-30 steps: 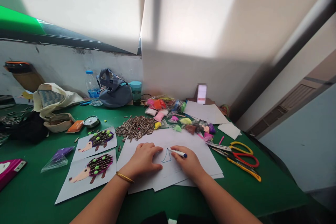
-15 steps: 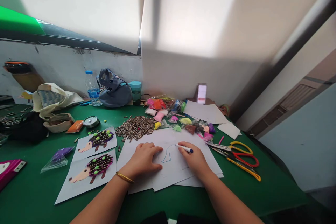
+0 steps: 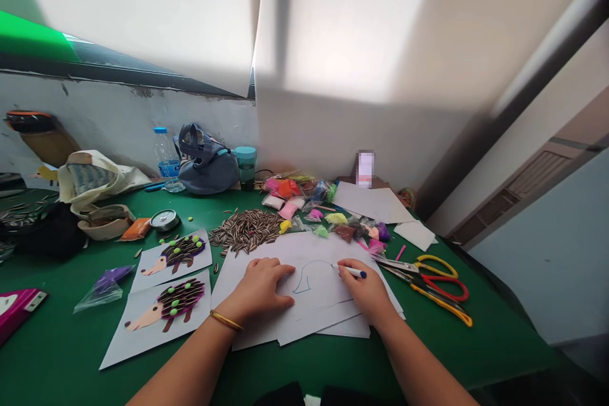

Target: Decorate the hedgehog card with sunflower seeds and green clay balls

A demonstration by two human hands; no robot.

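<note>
White drawing paper (image 3: 323, 307) lies in front of me on top of other sheets, with a blue outline of a curved shape on it. My right hand (image 3: 364, 292) pinches a white marker with a dark blue end (image 3: 353, 271), its tip at the end of the curved line. Flat on the left part of the paper rests my left hand (image 3: 261, 288), fingers spread and thumb apart, holding nothing. Left of it are two cards with hedgehogs, the nearer card (image 3: 137, 342) and the farther card (image 3: 204, 260), decorated with seeds and green balls.
Sunflower seeds (image 3: 247, 231) are heaped behind the paper. Bags of coloured clay (image 3: 290, 193) lie at the back. Several scissors (image 3: 428, 279) sit at the right. A blue bag (image 3: 209, 168), a water bottle (image 3: 166, 162) and a round tin (image 3: 164, 221) stand at back left.
My right hand has moved to the right with the marker, and the blue line now arches farther over to the right. My left hand stays in place.
</note>
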